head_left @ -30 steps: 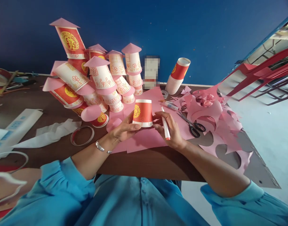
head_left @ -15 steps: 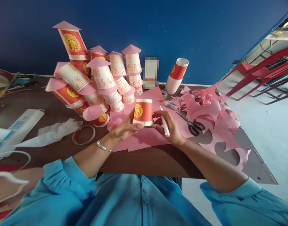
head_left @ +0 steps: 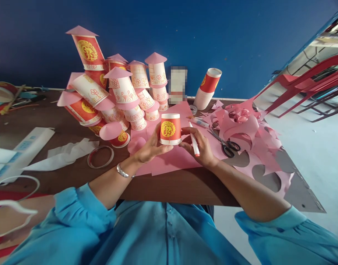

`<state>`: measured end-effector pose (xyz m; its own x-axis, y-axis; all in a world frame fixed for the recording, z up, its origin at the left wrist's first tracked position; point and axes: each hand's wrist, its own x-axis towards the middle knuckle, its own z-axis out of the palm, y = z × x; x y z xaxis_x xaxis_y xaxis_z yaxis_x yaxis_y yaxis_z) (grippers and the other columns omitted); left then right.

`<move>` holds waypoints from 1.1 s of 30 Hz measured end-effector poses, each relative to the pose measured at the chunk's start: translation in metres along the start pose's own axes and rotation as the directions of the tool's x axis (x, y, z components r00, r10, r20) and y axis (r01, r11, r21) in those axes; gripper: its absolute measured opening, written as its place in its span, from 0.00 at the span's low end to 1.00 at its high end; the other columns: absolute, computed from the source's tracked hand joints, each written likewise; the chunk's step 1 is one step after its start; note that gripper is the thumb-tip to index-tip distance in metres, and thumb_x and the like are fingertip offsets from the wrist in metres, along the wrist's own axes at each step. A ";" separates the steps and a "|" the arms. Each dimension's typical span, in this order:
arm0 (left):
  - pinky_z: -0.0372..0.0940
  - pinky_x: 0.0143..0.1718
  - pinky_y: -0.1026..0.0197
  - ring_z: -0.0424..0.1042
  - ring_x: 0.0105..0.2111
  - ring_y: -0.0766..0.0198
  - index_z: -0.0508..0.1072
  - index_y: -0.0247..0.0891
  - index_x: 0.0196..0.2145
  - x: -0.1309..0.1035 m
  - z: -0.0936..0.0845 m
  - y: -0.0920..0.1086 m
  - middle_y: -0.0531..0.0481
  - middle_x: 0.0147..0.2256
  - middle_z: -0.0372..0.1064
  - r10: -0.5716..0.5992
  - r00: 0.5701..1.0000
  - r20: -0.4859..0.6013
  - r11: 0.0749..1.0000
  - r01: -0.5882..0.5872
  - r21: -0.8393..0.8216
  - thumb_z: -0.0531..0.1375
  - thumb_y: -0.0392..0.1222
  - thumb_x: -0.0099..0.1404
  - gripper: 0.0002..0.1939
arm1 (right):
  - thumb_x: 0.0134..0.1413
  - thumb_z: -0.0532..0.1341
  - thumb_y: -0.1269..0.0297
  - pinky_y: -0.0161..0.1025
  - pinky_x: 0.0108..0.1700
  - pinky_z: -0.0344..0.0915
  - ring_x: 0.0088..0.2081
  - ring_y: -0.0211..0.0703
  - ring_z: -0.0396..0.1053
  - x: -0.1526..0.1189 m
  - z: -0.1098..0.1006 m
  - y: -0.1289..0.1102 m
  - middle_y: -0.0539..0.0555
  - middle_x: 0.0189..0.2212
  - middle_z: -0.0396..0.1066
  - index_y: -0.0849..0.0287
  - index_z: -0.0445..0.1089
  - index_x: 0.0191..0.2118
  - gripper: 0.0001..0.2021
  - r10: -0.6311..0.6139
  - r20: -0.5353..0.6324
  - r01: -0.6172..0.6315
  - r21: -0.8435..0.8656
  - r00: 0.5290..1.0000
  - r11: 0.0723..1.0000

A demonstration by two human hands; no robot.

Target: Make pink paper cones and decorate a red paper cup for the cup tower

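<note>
Upside down above the pink paper (head_left: 169,162), a red and white paper cup (head_left: 170,129) with a gold round emblem is held by its left side in my left hand (head_left: 151,148). My right hand (head_left: 200,145) grips a white marker (head_left: 193,140), its orange-red end pointing down toward me. Fingers of that hand also reach to the cup's right lower edge. Behind and to the left stand stacked paper cups (head_left: 122,90) with pink cone tops, several bearing drawn red flowers.
Black-handled scissors (head_left: 229,147) and pink paper scraps (head_left: 249,129) lie to the right. A stack of cups (head_left: 207,88) stands by the blue wall. A tape roll (head_left: 100,157) and crumpled white sheet (head_left: 64,152) lie left. A red chair (head_left: 309,79) stands at right.
The cup has been turned, so its gold emblem now faces me nearly centred rather than at its left side. Both hands stay about it, and the marker remains in my right hand.
</note>
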<state>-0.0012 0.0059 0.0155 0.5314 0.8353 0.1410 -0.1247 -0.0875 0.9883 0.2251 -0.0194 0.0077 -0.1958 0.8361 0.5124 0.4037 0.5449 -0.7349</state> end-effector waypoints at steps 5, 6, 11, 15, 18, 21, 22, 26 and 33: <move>0.64 0.63 0.34 0.64 0.66 0.40 0.61 0.58 0.65 0.000 0.000 -0.005 0.52 0.59 0.69 -0.026 0.999 -0.048 0.998 0.024 -0.053 0.69 0.48 0.62 0.36 | 0.65 0.64 0.44 0.39 0.35 0.75 0.30 0.41 0.78 -0.001 0.000 -0.001 0.57 0.45 0.79 0.53 0.66 0.57 0.24 -0.012 -0.011 0.012 -0.007 1.000 1.000; 0.65 0.62 0.33 0.63 0.67 0.39 0.61 0.59 0.66 0.000 0.000 -0.006 0.52 0.61 0.68 -0.027 0.998 -0.053 0.998 0.024 -0.060 0.68 0.48 0.63 0.37 | 0.67 0.61 0.44 0.40 0.35 0.74 0.29 0.40 0.77 -0.001 -0.001 -0.001 0.56 0.44 0.79 0.52 0.66 0.59 0.24 -0.020 -0.013 0.020 -0.018 1.000 1.000; 0.66 0.61 0.33 0.66 0.64 0.40 0.60 0.57 0.65 0.002 0.001 -0.007 0.50 0.60 0.68 -0.010 0.996 -0.086 0.998 0.004 -0.068 0.69 0.47 0.63 0.37 | 0.73 0.49 0.43 0.45 0.40 0.75 0.35 0.46 0.74 0.000 -0.008 -0.004 0.56 0.38 0.75 0.53 0.68 0.64 0.27 -0.234 -0.108 0.209 -0.203 0.966 0.957; 0.65 0.62 0.39 0.68 0.61 0.47 0.59 0.54 0.64 0.006 0.003 -0.010 0.48 0.59 0.68 0.050 0.993 -0.105 0.990 -0.063 -0.123 0.73 0.44 0.58 0.41 | 0.74 0.51 0.49 0.44 0.40 0.74 0.40 0.48 0.74 0.002 -0.011 -0.008 0.58 0.41 0.75 0.53 0.72 0.59 0.21 -0.355 -0.120 0.313 -0.275 0.927 0.909; 0.68 0.59 0.40 0.71 0.56 0.49 0.58 0.52 0.65 0.008 0.005 -0.010 0.46 0.57 0.69 0.065 0.995 -0.076 0.983 -0.077 -0.167 0.74 0.43 0.57 0.43 | 0.72 0.55 0.57 0.42 0.38 0.74 0.39 0.47 0.76 0.002 -0.011 -0.015 0.58 0.40 0.76 0.55 0.70 0.56 0.15 -0.386 -0.104 0.344 -0.284 0.917 0.895; 0.64 0.62 0.37 0.70 0.58 0.47 0.60 0.52 0.64 0.009 0.006 -0.009 0.46 0.57 0.68 0.077 0.993 -0.091 0.988 -0.089 -0.128 0.74 0.44 0.58 0.41 | 0.70 0.57 0.60 0.42 0.37 0.74 0.38 0.47 0.76 0.000 -0.010 -0.022 0.56 0.37 0.76 0.56 0.69 0.53 0.11 -0.426 -0.111 0.376 -0.310 0.898 0.873; 0.62 0.64 0.36 0.68 0.60 0.46 0.61 0.53 0.64 0.009 0.006 -0.008 0.46 0.59 0.67 0.089 0.991 -0.104 0.990 -0.100 -0.104 0.73 0.45 0.58 0.41 | 0.70 0.58 0.61 0.43 0.37 0.74 0.38 0.47 0.76 0.000 -0.010 -0.025 0.56 0.37 0.76 0.56 0.69 0.53 0.11 -0.447 -0.112 0.394 -0.317 0.888 0.863; 0.55 0.68 0.35 0.54 0.69 0.40 0.62 0.55 0.64 0.007 0.004 -0.006 0.50 0.64 0.61 0.135 0.982 -0.131 0.991 -0.133 0.023 0.71 0.47 0.61 0.38 | 0.68 0.58 0.64 0.43 0.36 0.76 0.38 0.48 0.78 -0.003 -0.009 -0.034 0.57 0.37 0.76 0.57 0.67 0.54 0.12 -0.512 -0.068 0.471 -0.305 0.856 0.828; 0.50 0.70 0.33 0.44 0.72 0.36 0.57 0.53 0.68 0.005 0.002 0.000 0.47 0.69 0.53 0.148 0.986 -0.081 0.974 -0.131 0.185 0.68 0.52 0.63 0.40 | 0.67 0.58 0.67 0.38 0.32 0.76 0.33 0.44 0.79 -0.005 -0.005 -0.040 0.56 0.33 0.78 0.59 0.67 0.52 0.11 -0.615 0.037 0.593 -0.316 0.788 0.741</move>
<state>0.0033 0.0085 0.0158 0.4374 0.8545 0.2801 -0.0357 -0.2947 0.9549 0.2145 -0.0455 0.0372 -0.4352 0.3259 0.8393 0.4657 0.8793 -0.0999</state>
